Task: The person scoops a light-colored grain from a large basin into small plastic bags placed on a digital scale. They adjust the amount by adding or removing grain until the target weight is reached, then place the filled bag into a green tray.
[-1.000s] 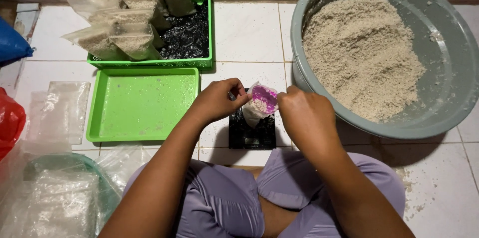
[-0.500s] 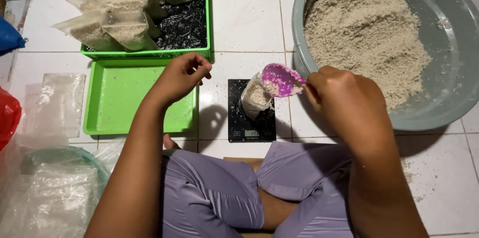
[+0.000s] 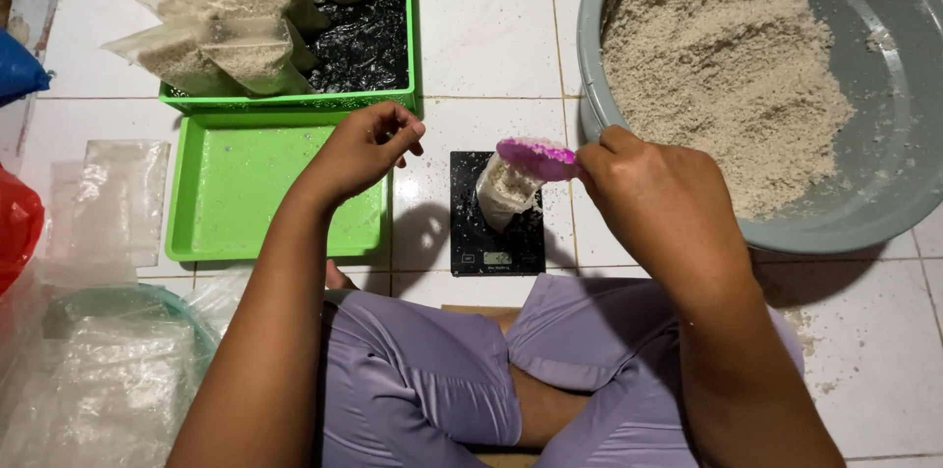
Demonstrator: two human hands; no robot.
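Filling step: right hand (image 3: 653, 198) grips pink plastic scoop (image 3: 538, 156) above small clear bag of beige grain (image 3: 506, 193) on black digital scale (image 3: 496, 218), frame centre. Left hand (image 3: 365, 149) loosely curled, empty, over flat green plastic tray (image 3: 211, 203). Next calls for steady tipping, watching scale.

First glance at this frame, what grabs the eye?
The big grey basin heaped with pale grain at upper right, and the right hand holding a pink scoop over a small clear bag standing on a black scale at centre. The left hand hovers empty above an empty green tray, behind which a green basket holds filled bags.
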